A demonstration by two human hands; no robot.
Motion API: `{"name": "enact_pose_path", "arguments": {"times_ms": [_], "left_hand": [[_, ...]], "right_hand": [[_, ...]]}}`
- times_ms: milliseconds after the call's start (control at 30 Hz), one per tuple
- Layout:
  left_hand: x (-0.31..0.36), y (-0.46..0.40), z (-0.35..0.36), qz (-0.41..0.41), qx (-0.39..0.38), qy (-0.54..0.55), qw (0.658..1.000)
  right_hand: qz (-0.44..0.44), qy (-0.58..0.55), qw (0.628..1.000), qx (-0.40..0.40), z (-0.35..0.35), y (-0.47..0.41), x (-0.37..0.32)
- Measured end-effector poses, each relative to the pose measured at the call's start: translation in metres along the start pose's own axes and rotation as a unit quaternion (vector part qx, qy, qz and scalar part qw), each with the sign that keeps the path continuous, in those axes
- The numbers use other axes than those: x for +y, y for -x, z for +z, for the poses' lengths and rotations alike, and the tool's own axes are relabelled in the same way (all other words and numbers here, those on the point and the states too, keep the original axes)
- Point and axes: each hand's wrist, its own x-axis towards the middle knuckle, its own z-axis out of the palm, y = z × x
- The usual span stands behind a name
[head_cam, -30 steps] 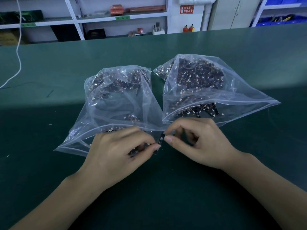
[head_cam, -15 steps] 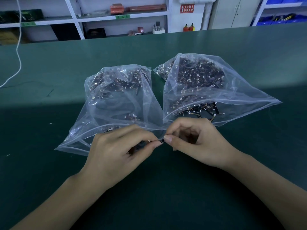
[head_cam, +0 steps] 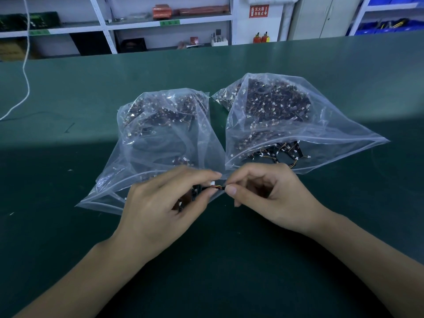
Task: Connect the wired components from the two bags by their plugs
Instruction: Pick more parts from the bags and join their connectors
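- Left hand (head_cam: 160, 210) curled, thumb and forefinger pinching a small white plug (head_cam: 213, 183); a dark component (head_cam: 196, 190) sits tucked under the same fingers, only partly visible.
- Right hand (head_cam: 270, 196) also curled, thumb and forefinger tip pinching the other end of the short wires (head_cam: 219, 187), red and yellow strands; whatever sits inside that pinch is hidden by the fingers.
- The two hands meet fingertip to fingertip, with just the plug and the bit of wire showing between them, low above the green counter (head_cam: 68, 237).
- Cannot tell whether the plug is mated with anything; too small and covered.
- Left bag (head_cam: 146, 138), clear plastic, lies on the counter right behind the left hand; its near edge runs under that hand's fingers. Dark wired parts with white plugs piled mostly at its far end.
- Right bag (head_cam: 321, 125), clear plastic, lies just beside the left one, mouth open toward the right hand; fuller, with some loose components (head_cam: 282, 152) showing at the opening just beyond the right knuckles.
- Both forearms come in from the near edge, over the counter.
- White cable (head_cam: 26, 72) hangs down at far left onto the counter, well apart from the bags.
- Shelving (head_cam: 101, 26) with boxes behind the counter; red sign (head_cam: 258, 11) on the wall.
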Motion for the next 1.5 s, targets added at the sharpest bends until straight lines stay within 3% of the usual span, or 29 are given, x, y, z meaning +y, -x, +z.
{"name": "enact_pose_path", "arguments": {"times_ms": [233, 567, 1267, 1500], "left_hand": [[0.001, -0.002, 0.002, -0.006, 0.012, 0.025, 1.0], [0.001, -0.002, 0.003, -0.034, 0.007, 0.027, 0.999], [0.006, -0.006, 0.0, -0.016, 0.002, 0.014, 1.0], [0.001, -0.004, -0.002, -0.005, -0.024, -0.049, 0.999]], "right_hand": [[-0.044, 0.067, 0.997, 0.009, 0.001, -0.001, 0.001], [-0.051, 0.07, 0.996, 0.015, 0.001, -0.001, 0.002], [-0.083, 0.085, 0.993, 0.002, -0.002, -0.001, 0.005], [-0.013, 0.214, 0.974, 0.074, -0.022, -0.005, 0.012]]}}
